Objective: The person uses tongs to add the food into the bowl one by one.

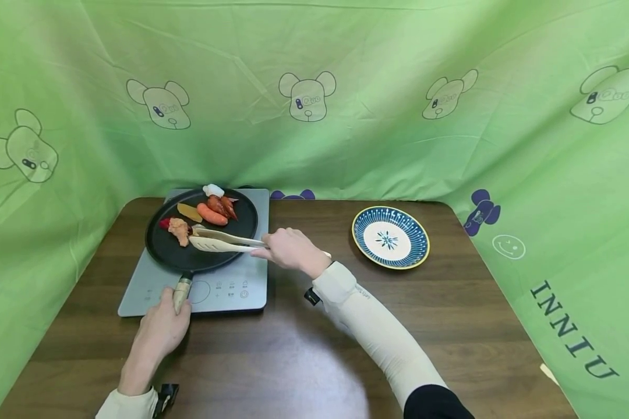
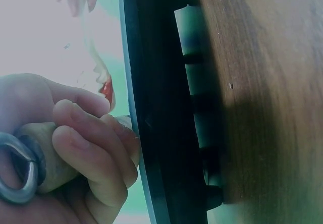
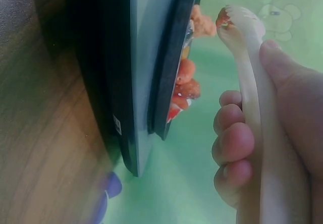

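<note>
My left hand (image 1: 163,326) grips the wood-toned handle (image 1: 182,294) of a black frying pan (image 1: 188,260); in the left wrist view the fingers curl round it near a metal ring (image 2: 28,173). A pair of cream-coloured tongs (image 1: 215,245) is in my right hand (image 1: 293,250), tips over the pan. Between those tips shows a small reddish-brown food piece (image 3: 222,19), mostly hidden by them. Beside the tips lies a pinkish-orange lump of food (image 1: 179,230). Farther back in the pan are a sausage (image 1: 212,215), a yellow-brown slice (image 1: 189,212), dark red pieces (image 1: 221,206) and a white piece (image 1: 213,190).
Under the pan is a grey induction cooktop (image 1: 253,276) with touch controls at its front. A blue-and-white patterned plate (image 1: 388,251) with a yellow rim stands on the right of the wooden table (image 1: 314,349). Green printed cloth (image 1: 346,145) hangs behind and at both sides.
</note>
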Available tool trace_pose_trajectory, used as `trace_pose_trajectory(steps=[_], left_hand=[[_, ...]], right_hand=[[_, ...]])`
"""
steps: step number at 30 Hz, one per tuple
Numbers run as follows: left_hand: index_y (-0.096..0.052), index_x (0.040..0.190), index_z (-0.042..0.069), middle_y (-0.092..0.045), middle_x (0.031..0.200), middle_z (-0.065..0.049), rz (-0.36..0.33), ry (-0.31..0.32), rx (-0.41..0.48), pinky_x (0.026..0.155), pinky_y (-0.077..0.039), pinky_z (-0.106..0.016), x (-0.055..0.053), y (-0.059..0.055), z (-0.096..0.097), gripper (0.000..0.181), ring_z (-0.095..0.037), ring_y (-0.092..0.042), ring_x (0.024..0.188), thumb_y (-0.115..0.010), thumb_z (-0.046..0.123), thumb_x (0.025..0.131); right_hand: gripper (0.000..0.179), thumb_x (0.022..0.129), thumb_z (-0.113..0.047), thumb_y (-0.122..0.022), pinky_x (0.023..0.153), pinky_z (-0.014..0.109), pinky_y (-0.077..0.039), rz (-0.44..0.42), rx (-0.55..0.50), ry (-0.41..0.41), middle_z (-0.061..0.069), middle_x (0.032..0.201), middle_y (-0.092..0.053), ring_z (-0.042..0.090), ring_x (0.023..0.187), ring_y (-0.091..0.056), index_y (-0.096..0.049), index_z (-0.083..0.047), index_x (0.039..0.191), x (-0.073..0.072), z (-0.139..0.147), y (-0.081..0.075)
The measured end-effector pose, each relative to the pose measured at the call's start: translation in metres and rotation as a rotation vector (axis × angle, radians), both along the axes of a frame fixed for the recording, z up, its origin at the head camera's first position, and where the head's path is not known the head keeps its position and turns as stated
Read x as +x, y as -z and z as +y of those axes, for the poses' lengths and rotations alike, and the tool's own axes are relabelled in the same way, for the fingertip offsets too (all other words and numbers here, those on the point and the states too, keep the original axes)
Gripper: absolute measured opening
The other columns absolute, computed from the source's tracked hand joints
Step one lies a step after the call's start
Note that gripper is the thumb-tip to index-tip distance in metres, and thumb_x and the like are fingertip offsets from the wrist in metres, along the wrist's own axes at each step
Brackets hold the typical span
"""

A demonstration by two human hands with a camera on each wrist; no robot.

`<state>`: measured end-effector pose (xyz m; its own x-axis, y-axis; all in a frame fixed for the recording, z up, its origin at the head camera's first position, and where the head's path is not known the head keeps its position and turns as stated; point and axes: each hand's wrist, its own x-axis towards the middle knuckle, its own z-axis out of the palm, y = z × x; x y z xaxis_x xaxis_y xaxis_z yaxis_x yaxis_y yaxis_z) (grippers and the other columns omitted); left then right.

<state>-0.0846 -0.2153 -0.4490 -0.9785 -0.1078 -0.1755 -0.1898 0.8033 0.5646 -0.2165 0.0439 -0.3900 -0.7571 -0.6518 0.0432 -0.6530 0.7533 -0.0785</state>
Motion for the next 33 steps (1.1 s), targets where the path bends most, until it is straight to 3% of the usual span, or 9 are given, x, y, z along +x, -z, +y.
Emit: trace_pose_trajectory(steps=[24, 33], left_hand=[[-0.026, 0.127, -0.008, -0.049, 0.073, -0.018, 0.016, 0.009, -0.006, 0.047, -0.036, -0.038, 0.001, 0.001, 0.002, 0.047, -0.027, -0.047, 0.056, -0.038, 0.026, 0.097], [-0.026, 0.129, -0.007, -0.049, 0.072, -0.018, 0.017, -0.011, -0.01, 0.046, -0.036, -0.037, 0.001, 0.0, 0.002, 0.048, -0.027, -0.047, 0.054, -0.039, 0.027, 0.097]], right_hand=[[0.044, 0.094, -0.055, -0.044, 0.047, 0.029, -0.038, -0.021, -0.02, 0.099, -0.002, 0.064, -0.053, 0.014, 0.054, -0.05, -0.06, -0.015, 0.085, -0.016, 0.001, 0.013], [0.044, 0.094, -0.055, -0.044, 0.048, 0.029, -0.038, -0.031, -0.026, 0.098, -0.002, 0.064, -0.053, 0.014, 0.055, -0.05, -0.06, -0.015, 0.084, -0.022, -0.001, 0.016]])
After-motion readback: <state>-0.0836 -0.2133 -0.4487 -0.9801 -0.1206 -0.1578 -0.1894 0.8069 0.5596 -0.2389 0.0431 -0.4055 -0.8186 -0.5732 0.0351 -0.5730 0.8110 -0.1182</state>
